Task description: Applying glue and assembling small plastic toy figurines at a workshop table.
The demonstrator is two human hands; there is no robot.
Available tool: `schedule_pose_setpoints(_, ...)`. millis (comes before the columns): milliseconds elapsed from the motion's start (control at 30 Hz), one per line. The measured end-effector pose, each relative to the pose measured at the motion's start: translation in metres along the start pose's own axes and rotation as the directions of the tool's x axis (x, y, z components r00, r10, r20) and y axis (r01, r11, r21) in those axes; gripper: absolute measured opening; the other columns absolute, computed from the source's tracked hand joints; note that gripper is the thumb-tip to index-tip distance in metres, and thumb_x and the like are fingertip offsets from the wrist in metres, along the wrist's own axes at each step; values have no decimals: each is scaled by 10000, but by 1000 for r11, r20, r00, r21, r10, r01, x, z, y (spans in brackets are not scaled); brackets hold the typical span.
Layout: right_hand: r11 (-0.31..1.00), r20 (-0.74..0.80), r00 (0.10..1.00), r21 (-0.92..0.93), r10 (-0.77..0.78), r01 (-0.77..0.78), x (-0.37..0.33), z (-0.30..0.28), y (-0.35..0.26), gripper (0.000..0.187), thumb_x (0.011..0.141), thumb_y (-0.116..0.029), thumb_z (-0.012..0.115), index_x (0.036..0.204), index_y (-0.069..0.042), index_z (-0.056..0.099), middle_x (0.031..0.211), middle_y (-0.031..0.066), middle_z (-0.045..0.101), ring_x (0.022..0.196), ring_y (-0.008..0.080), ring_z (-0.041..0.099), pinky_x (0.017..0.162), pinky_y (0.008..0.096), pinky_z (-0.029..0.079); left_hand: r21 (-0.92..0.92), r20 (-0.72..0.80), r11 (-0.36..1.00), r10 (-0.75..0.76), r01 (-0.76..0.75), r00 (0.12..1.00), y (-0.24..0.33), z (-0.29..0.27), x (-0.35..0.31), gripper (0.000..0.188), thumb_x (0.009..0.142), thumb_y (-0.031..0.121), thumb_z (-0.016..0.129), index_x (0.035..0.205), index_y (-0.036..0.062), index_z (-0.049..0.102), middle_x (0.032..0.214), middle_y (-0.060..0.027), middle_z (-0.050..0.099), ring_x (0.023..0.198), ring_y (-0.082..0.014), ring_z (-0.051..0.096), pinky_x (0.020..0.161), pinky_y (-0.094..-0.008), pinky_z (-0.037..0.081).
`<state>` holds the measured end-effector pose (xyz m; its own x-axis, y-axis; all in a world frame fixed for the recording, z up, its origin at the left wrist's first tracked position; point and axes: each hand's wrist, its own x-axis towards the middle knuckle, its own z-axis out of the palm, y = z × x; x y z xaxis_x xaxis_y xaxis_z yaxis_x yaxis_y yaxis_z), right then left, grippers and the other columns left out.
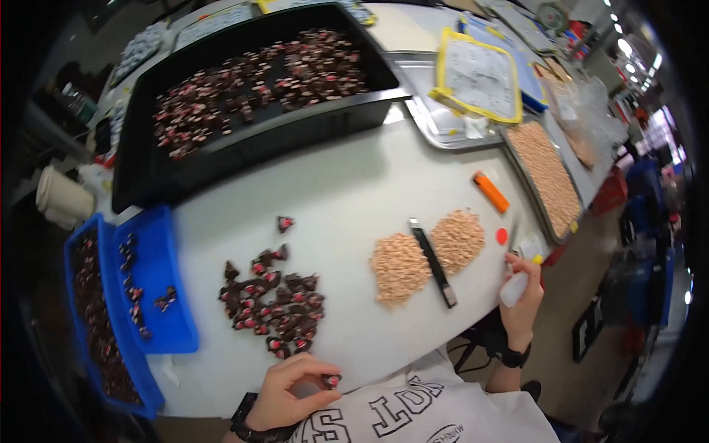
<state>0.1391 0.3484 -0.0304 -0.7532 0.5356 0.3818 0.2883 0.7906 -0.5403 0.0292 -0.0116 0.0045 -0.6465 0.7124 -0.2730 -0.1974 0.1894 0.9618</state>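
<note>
My left hand [297,393] is at the table's near edge, with thumb and fingertips closed on a small dark piece with a pink-red spot [332,382]. Just beyond it lies a loose pile of similar dark pieces [277,306], with one piece [284,223] apart from them. At the table's right edge, my right hand [523,299] is wrapped round a small white translucent bottle [513,289]. A small round red piece [502,236] lies beyond that hand. Nearest on its left are two heaps of tiny tan pieces [399,269] with a black utility knife [434,263] between them.
A large black bin [258,129] of dark pieces stands at the back left. Blue trays [173,295] are at left. An orange stick-shaped object [491,192], a tray of tan pieces [545,181] and a metal tray [421,111] with a yellow-rimmed tray [480,77] are at right.
</note>
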Motion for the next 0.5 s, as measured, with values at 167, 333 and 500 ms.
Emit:
schedule_pose_setpoints(167,997,-105,993,-54,-58,53,-14,7,18,238,777,81,562,990,7,486,1106,168,616,1009,283,596,906,350,441,99,-23,995,6,-4,1000,-4,-8,-25,345,757,65,751,1082,23,640,954,-68,610,807,-124,603,720,-236,493)
schedule_pose_setpoints(333,1000,-55,998,-17,-5,4,-8,7,19,272,791,55,590,1040,1,495,1121,152,611,965,228,561,885,331,429,348,-468,933,90,90,879,3,-15,-75,324,700,71,762,1007,43,664,917,-78,661,842,-192,615,859,-353,444)
schedule_pose_setpoints(500,991,-36,997,118,68,-63,-2,9,22,314,791,35,606,1083,1,494,1045,118,570,935,198,522,881,317,410,218,-757,930,-29,295,653,-16,-29,-116,279,665,62,753,933,29,681,800,-68,673,780,-176,608,862,-326,404)
